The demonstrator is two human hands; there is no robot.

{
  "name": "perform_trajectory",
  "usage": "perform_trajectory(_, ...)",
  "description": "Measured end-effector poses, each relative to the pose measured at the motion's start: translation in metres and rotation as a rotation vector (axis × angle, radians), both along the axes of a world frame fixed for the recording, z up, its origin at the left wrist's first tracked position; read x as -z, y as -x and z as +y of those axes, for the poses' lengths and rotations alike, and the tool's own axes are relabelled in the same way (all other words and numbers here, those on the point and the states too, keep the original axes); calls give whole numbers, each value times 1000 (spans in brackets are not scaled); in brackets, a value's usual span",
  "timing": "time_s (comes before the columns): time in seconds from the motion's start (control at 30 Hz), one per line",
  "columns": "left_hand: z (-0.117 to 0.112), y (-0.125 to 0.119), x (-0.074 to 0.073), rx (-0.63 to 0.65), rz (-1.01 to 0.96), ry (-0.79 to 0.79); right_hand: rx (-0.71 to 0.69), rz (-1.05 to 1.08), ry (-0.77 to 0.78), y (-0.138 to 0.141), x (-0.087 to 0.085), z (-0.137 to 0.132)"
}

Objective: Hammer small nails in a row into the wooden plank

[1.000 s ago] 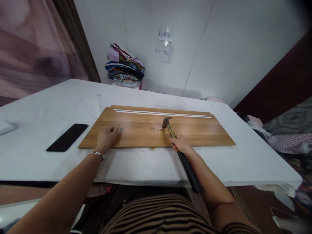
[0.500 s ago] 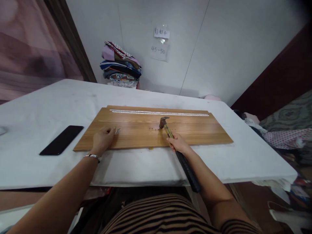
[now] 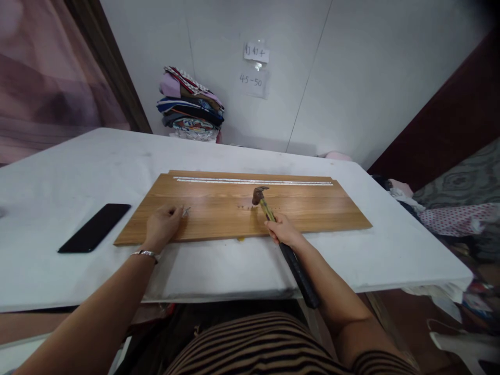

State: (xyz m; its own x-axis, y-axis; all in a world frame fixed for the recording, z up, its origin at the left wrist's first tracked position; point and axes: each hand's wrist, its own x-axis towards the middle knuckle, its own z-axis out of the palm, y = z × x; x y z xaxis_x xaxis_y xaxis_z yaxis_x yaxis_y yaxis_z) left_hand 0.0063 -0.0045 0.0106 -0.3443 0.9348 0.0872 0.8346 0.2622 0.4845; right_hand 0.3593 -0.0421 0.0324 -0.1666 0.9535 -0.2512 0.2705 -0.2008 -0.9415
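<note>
In the head view, the whole scene is sliding a little toward the left side since the earlier frame, but I am noticing almost no change between the hands and the wooden board [image 3: 211, 195]; the work is therefore pausing rather than advancing, as I am judging it. The board is lying flat on the white-covered bench [image 3: 219, 268], in front of the person. The left hand [image 3: 161, 225] is resting over its left part, the fingers nearly closing together beside some small metal pieces [image 3: 186, 211]; whether they are holding one, I cannot tell. The right hand [image 3: 283, 229] is gripping the hammer [image 3: 294, 266] firmly, the fingers wrapping around its handle. The hammer's head is standing above or just beside a row of small nails [image 3: 242, 208]; I cannot tell if it is touching. A black phone [image 3: 95, 227] is lying left of the board.
</note>
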Motion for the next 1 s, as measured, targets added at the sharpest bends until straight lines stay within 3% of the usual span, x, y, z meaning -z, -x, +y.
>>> perform_trajectory(0.33,-1,1,0,31,-1,-3,-4,-32,16,6,-6,0)
perform_trajectory(0.5,-2,1,-1,26,-28,8,-42,-30,18,5,-3,0)
perform_trajectory(1.0,-2,-1,-4,16,-1,17,26,-6,6,-3,2,-2)
